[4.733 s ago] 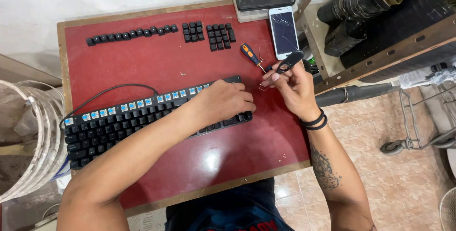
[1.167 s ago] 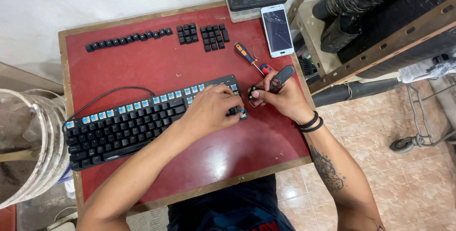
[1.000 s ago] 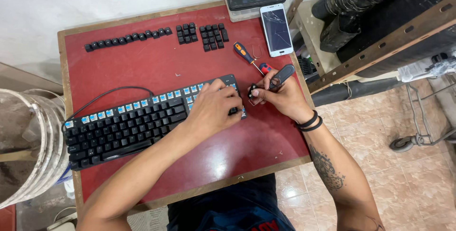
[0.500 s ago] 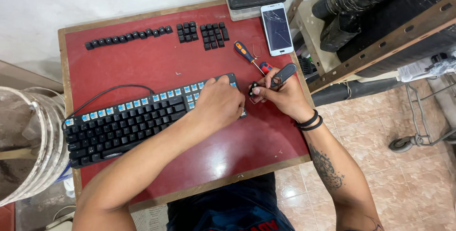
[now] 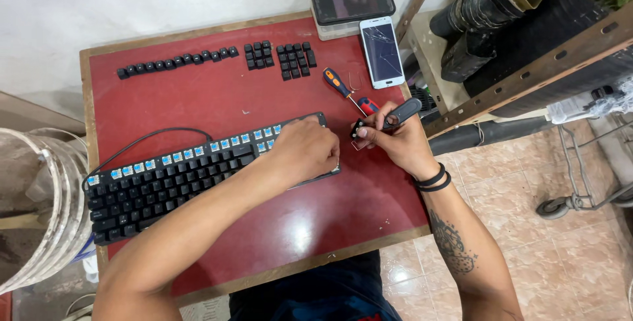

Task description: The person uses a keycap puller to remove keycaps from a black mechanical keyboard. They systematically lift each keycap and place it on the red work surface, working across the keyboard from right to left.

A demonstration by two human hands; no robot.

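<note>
Pressing down on the keyboard (image 5: 198,176) at its right end, the left hand (image 5: 304,151) lies flat, fingers curled over the top edge. Right hand (image 5: 395,139) closed on a black keycap puller (image 5: 386,120), w/ a keycap at its tip, center-right of frame. Keyboard's long axis runs lower left to upper right across the red desk (image 5: 198,96). Board looks stiff, fairly heavy; caps light, small, slippery — grip by edges.
</note>
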